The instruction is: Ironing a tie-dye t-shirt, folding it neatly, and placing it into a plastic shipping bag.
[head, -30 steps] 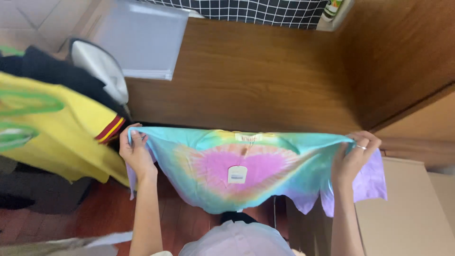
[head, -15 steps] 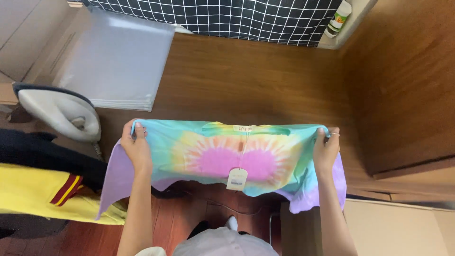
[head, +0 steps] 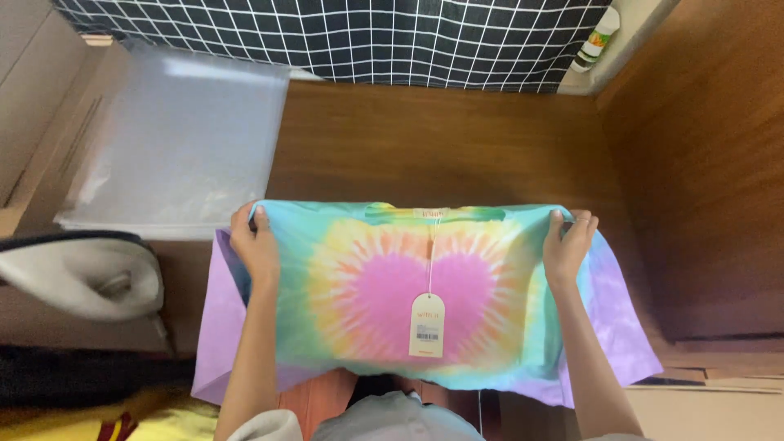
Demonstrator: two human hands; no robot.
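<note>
- Holding a tie-dye shirt [head: 367, 286] flat on the near part of the wooden table [head: 441, 147]; its pink heart faces up, purple sleeves hanging off the near edge
- my left hand [head: 255, 245] pinches the shirt's left shoulder, fingers curled over the far edge
- my right hand [head: 569, 241] pinches the right shoulder, fingers pressed together over the cloth
- a paper tag [head: 427, 325] lies on the heart
- a clear plastic bag [head: 184, 147] lies far left; an iron [head: 82, 273] sits left, near it
</note>
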